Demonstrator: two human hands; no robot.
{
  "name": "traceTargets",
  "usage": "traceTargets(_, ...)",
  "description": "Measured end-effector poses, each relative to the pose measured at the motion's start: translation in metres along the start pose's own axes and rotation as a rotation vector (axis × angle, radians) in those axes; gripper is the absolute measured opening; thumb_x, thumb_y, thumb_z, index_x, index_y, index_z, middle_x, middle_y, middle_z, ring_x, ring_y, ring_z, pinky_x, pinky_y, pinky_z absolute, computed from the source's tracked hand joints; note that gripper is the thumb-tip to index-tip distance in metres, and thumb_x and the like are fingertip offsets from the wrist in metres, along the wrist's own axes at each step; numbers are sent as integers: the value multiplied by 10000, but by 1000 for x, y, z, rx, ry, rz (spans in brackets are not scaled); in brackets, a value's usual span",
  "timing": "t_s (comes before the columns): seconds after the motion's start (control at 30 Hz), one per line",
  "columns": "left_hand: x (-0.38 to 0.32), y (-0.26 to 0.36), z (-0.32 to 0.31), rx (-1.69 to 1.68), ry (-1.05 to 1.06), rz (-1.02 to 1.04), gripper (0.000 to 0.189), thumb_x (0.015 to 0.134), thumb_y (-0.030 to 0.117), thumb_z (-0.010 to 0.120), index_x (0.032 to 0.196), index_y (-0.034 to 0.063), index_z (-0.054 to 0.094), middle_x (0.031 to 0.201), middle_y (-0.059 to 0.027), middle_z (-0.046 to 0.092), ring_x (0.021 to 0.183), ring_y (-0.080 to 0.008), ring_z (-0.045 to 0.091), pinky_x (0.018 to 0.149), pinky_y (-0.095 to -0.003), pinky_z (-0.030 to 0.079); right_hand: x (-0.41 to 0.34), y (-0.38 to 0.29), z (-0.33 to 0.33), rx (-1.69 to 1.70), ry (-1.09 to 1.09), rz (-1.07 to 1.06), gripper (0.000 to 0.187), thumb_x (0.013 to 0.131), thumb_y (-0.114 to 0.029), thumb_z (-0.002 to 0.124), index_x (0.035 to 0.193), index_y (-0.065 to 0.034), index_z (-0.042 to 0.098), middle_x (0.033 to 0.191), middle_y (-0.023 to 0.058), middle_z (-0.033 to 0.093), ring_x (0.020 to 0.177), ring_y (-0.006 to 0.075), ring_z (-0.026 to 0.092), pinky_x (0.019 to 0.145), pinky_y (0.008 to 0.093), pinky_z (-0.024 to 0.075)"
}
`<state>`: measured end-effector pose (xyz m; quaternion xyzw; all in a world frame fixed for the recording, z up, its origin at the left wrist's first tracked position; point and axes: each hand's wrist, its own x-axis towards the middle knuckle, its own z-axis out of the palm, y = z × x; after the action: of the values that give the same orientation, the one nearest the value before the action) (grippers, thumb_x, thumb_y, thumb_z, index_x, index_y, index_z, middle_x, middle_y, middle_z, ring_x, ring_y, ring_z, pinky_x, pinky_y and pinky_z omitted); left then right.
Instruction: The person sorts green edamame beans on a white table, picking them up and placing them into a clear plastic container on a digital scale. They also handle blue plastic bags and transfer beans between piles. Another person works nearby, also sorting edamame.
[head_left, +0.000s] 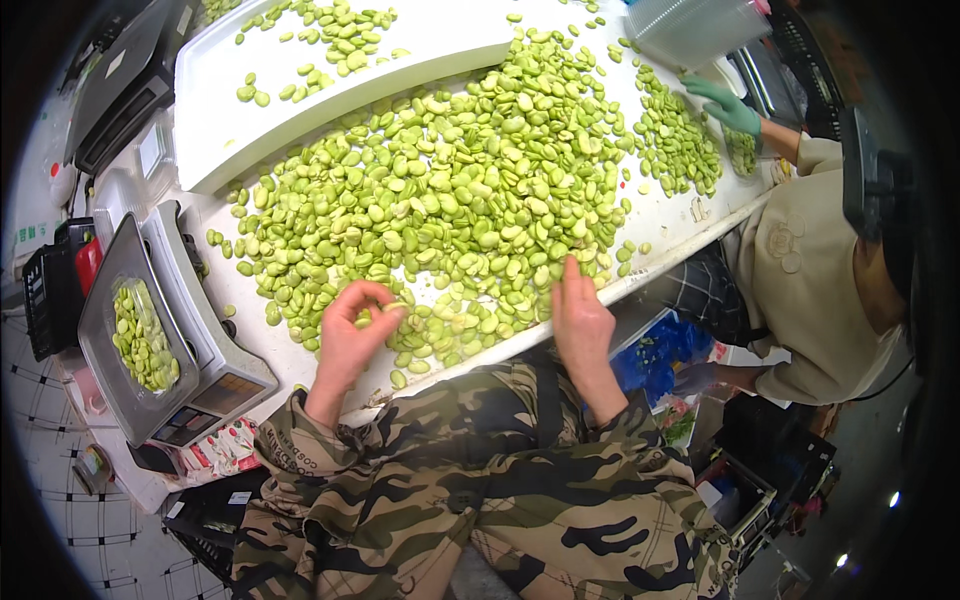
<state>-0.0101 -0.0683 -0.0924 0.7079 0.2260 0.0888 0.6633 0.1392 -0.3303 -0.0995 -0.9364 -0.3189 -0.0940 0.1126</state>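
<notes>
A broad heap of shelled green broad beans (442, 195) covers the white tabletop (225, 292) in front of me. At the heap's near left edge, my left hand (356, 330) pinches a broad bean (393, 306) between thumb and fingertips. My right hand (581, 319) rests at the near right edge, its fingers extended and its fingertips touching beans; whether it grips one cannot be seen. A thinner layer of beans (457, 322) lies between my hands, close to the table's front edge.
On the left, a digital scale (217, 375) bears a clear plastic tray of beans (142, 337). A white foam tray (300, 127) stands behind the heap. At right, a co-worker's green-gloved hand (727, 105) is beside a smaller bean pile (675, 139), near stacked clear containers (697, 30).
</notes>
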Motion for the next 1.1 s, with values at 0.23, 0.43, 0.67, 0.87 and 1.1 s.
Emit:
traceTargets(0.23,12,19,-9,-920,14,-321,141,968,214,492,954,76,518,872,-83,589,570,-87,465,444,-196,319,17,-97,25,366,-140,-215,502,875,-242,708,1342,-137,555,755,46,587,496,130,509,402,266,434)
traceTargets(0.43,25,28,10,-211,-8,-115,188,974,242,592,993,66,658,713,13,564,575,-84,494,476,-247,387,10,-65,-12,637,-227,-108,406,845,-340,730,1206,-167,665,770,42,612,606,191,612,507,321,488)
traceTargets(0.67,11,16,76,575,-237,383,161,826,216,728,923,103,668,745,-65,614,668,-220,631,556,-357,493,8,-8,-32,419,-178,211,178,839,-160,731,1005,-95,735,855,89,681,723,241,665,633,313,524)
traceTargets(0.87,-2,-6,34,909,-119,289,121,792,171,759,828,108,662,723,-79,635,642,-229,631,554,-337,494,24,-36,-11,506,-87,-14,183,839,-108,704,1020,-135,712,924,18,666,728,229,667,603,329,530)
traceTargets(1.1,0,17,-16,934,212,244,112,813,196,760,877,127,698,721,-44,671,593,-179,637,505,-311,489,47,-38,8,270,-170,-155,218,818,-130,723,1030,-173,694,893,-7,656,682,218,665,557,319,525)
